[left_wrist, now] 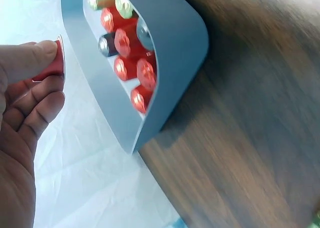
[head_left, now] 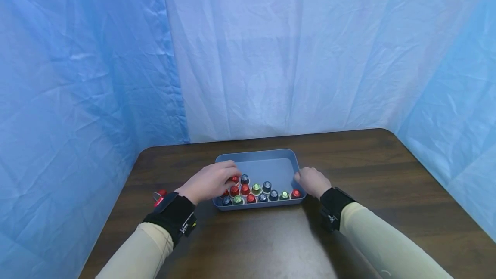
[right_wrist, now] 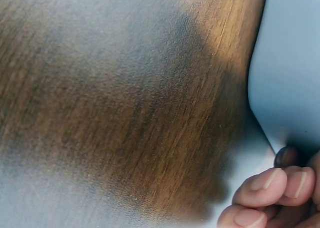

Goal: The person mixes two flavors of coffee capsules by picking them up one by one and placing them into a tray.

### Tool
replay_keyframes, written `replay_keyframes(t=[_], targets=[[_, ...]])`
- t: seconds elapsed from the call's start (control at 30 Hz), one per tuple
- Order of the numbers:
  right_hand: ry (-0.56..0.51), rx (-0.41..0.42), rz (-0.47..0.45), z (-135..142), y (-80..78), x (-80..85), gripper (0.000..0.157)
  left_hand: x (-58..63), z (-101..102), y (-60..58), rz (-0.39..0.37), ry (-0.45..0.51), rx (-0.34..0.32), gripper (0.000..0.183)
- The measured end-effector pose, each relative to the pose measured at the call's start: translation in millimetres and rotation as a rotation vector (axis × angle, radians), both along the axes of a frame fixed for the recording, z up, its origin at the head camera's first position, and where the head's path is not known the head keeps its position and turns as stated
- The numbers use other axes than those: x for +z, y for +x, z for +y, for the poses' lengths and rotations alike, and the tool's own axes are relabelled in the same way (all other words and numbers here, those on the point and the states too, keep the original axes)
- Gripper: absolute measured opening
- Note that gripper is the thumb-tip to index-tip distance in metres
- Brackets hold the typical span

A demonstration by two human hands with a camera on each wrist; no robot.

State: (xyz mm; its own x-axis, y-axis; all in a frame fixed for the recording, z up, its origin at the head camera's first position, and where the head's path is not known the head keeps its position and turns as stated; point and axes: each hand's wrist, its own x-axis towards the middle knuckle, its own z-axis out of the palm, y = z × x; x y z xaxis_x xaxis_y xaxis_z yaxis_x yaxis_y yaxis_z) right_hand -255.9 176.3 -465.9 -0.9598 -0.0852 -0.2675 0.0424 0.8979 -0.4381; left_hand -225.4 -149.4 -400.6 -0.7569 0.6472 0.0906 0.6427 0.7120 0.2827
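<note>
My left hand (head_left: 213, 180) is over the left side of a blue-grey tray (head_left: 267, 155). It pinches a red coffee capsule (left_wrist: 54, 66) between thumb and fingers, as the left wrist view shows. Inside the tray, along its near side, stand several capsules in rows: red ones (head_left: 296, 193), green ones (head_left: 284, 195) and dark blue-grey ones (head_left: 273, 195). At the tray's right wall is my right hand (head_left: 313, 181), its curled fingers (right_wrist: 262, 185) gripping the rim. Part of that grip is hidden in the right wrist view.
The tray stands on a dark wooden table (head_left: 263, 244). Red items (head_left: 160, 195) lie left of the tray, partly hidden behind my left wrist. A green thing (left_wrist: 316, 219) shows at the corner of the left wrist view. Blue-white curtains (head_left: 271, 55) hang around the table.
</note>
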Motion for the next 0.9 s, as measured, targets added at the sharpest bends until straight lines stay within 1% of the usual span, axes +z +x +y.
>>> replay_keyframes(t=[0.33, 0.53, 0.7, 0.9], targets=[[-0.001, 0.003, -0.001, -2, -1.3, 0.6, 0.034, -8.1, 24, -10.3, -0.028, 0.007, 0.042, 0.027], [-0.012, 0.007, -0.001, 0, -1.7, -0.1, 0.033, -17.3, 38, -16.5, -0.054, 0.006, 0.078, 0.029], [-0.003, 0.010, 0.004, 1, -2.0, -1.7, 0.033, -25.1, 49, -20.4, -0.012, -0.023, 0.084, 0.028], [-0.001, 0.015, 0.001, 0, -0.7, -1.3, 0.033, -30.0, 58, -21.3, 0.032, -0.099, 0.070, 0.034]])
